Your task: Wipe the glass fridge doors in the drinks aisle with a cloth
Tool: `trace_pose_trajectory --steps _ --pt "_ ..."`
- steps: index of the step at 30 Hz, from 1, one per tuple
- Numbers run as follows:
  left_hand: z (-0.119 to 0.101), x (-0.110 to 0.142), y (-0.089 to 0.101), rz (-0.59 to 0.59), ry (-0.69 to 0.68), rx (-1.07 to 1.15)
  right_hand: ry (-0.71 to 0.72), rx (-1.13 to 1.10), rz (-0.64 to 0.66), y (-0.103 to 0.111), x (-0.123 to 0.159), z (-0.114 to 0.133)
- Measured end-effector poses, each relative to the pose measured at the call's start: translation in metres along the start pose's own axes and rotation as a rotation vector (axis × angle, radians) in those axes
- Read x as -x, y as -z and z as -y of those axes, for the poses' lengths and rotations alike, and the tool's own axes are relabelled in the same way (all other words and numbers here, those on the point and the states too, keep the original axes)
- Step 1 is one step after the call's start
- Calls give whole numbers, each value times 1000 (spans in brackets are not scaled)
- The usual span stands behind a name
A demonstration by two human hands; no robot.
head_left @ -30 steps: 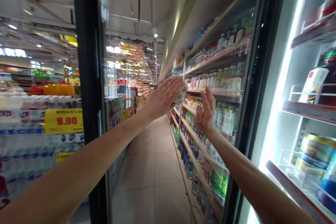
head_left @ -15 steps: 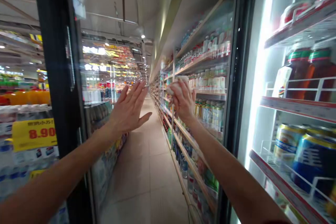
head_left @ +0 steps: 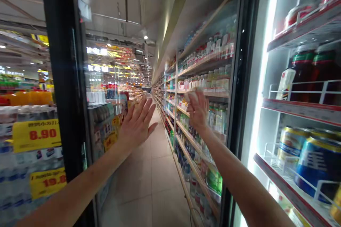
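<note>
A glass door [head_left: 133, 198] of a drinks fridge, framed in black, fills the middle of the head view. My left hand [head_left: 138, 122] is open, its palm towards the glass and its fingers spread; it appears to rest on the pane. To its right, my right hand [head_left: 199, 113] is closed around a crumpled white cloth [head_left: 192, 95], which bulges out past the fingertips against the glass. Motion blurs the right hand. Both arms reach up from the bottom corners.
At the right, lit fridge shelves [head_left: 301, 110] behind wire rails carry bottles and beer cans [head_left: 317, 166]. Past the door's black left edge [head_left: 60, 78] stand packs of bottles with yellow price signs [head_left: 37, 136]. Long drinks shelves and an aisle floor [head_left: 151, 156] show in the glass.
My right hand has moved right and down with the cloth. The left hand has shifted a little right and down, still flat and spread. The door's left edge sits slightly further right.
</note>
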State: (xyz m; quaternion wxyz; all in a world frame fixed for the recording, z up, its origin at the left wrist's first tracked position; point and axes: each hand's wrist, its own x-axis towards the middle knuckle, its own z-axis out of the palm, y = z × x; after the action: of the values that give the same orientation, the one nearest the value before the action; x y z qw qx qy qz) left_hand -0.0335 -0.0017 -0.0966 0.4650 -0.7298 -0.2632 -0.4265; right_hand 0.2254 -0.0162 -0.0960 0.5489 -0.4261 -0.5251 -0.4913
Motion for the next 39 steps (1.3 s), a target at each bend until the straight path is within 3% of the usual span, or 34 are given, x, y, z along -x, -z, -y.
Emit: trace_pose_trajectory --steps 3,5,7,9,11,13,16,18,20,22,24,26,29,31,33,36,37,39 --pt "-7 9 -1 12 -10 9 -329 39 -146 10 0 -43" --pt "-7 10 0 12 -7 17 -401 29 -192 10 6 -41" --pt "-5 9 0 8 -10 26 -245 -12 -135 5 18 -17" --pt "-5 9 -2 -5 -15 36 64 -64 20 -1 32 8" --pt "-7 10 -4 -31 3 50 230 -78 104 -1 41 10" --pt "-12 12 -6 -50 39 65 97 -37 22 5 43 -12" --pt "-20 14 -7 -46 79 83 -335 43 -203 14 39 -52" --pt "-22 14 -7 -37 78 92 -436 52 -235 15 39 -52" --pt "-21 14 -7 -37 76 94 -287 13 -143 12 45 -30" --pt "-20 14 -8 -43 76 86 13 -56 33 7 54 -7" --pt "-19 14 -10 -50 79 73 151 -76 126 7 61 -4" --pt "-18 15 -11 -56 77 70 35 -32 58 12 63 -24" --pt "-18 15 -12 -65 74 89 -300 64 -146 19 60 -60" --pt "-18 15 -13 -58 74 99 -391 76 -176 19 60 -57" --pt "-18 15 -13 -44 82 99 -271 27 -96 15 65 -33" --pt "-17 15 -14 -49 90 105 142 -76 157 9 78 0" --pt "-17 15 -14 -54 92 111 174 -77 183 10 83 0" --pt "-17 15 -14 -52 93 124 32 -22 112 15 88 -18"
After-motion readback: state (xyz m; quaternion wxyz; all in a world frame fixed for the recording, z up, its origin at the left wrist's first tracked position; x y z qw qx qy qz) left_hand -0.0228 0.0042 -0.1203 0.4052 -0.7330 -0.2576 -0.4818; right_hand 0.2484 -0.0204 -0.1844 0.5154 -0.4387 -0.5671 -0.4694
